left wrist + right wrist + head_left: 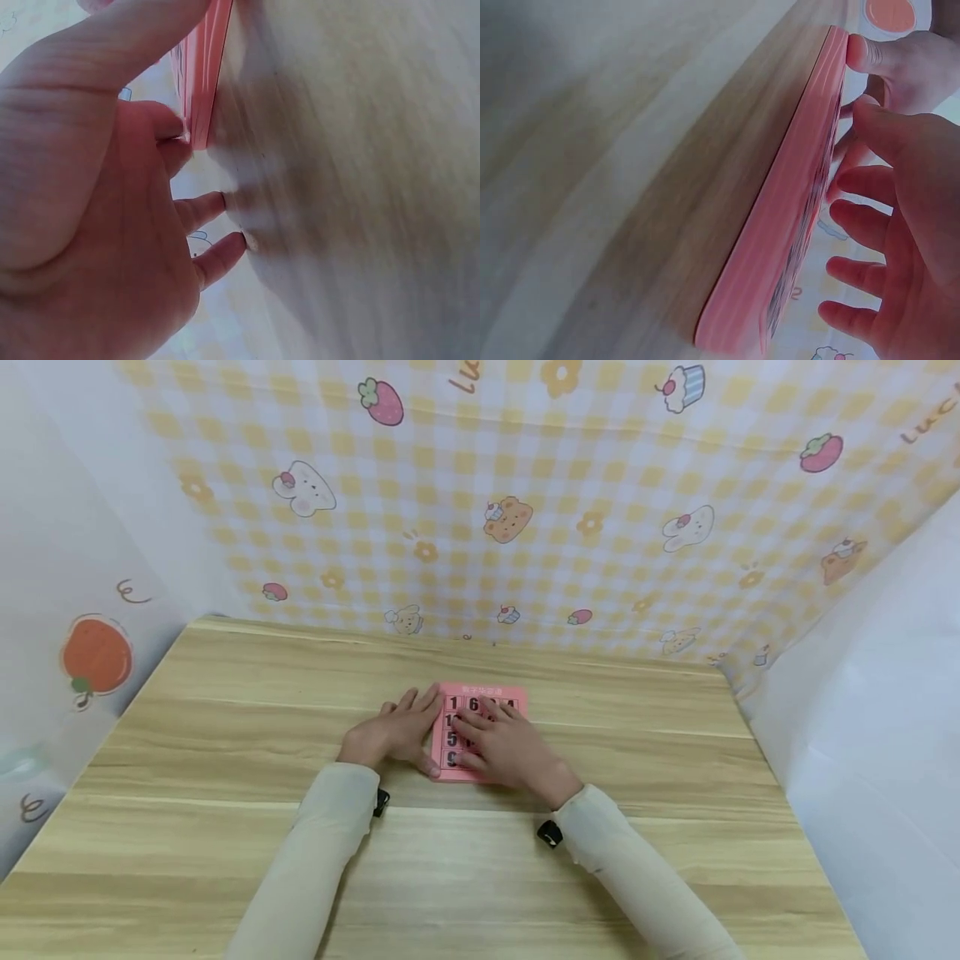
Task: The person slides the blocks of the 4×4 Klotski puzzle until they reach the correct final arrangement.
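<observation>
A pink number slide puzzle (438,752) lies flat on the table, its tiles printed with black numbers. My left hand (395,729) holds its left side, with the thumb at the near corner and the index finger at the far corner. The other left fingertips rest on the table in the left wrist view, beside the puzzle's pink edge (204,90). Above the tiles my right hand (513,750) spreads its fingers loosely and covers much of the right half. In the right wrist view, those fingers (859,225) hover over or touch the number face; exact contact is unclear.
The wood-grain table (225,718) extends around the puzzle. Behind it hangs a yellow checked cloth (465,468) with cartoon prints. White sheets (885,693) border the sides. Black wrist devices (550,833) sit by the cream sleeves.
</observation>
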Tool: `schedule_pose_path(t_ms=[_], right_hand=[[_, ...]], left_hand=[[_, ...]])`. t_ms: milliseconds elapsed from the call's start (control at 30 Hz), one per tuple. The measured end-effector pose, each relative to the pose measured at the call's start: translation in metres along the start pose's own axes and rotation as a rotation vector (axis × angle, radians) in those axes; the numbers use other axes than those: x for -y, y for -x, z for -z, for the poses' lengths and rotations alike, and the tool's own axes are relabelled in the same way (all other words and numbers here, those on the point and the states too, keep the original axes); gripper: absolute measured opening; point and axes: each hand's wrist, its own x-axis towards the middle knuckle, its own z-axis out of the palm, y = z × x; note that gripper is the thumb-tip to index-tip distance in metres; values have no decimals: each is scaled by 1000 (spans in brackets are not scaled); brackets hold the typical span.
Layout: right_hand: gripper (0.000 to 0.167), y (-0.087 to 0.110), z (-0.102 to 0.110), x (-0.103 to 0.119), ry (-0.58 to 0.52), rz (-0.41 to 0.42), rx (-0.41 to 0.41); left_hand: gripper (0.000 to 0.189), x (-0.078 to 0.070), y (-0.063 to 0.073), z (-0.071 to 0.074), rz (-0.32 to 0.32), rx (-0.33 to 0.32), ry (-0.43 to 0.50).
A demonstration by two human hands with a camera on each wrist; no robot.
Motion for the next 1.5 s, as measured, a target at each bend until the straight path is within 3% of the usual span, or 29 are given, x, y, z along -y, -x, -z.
schedule_pose_path(t_ms=[433,1500], right_hand=[[59,-3,-1,2,1,-24,28],[55,9,-2,-13,-32,-38,13]], left_hand=[[121,-11,-2,4,48,36,-17],[122,-4,-3,2,57,37,-12]])
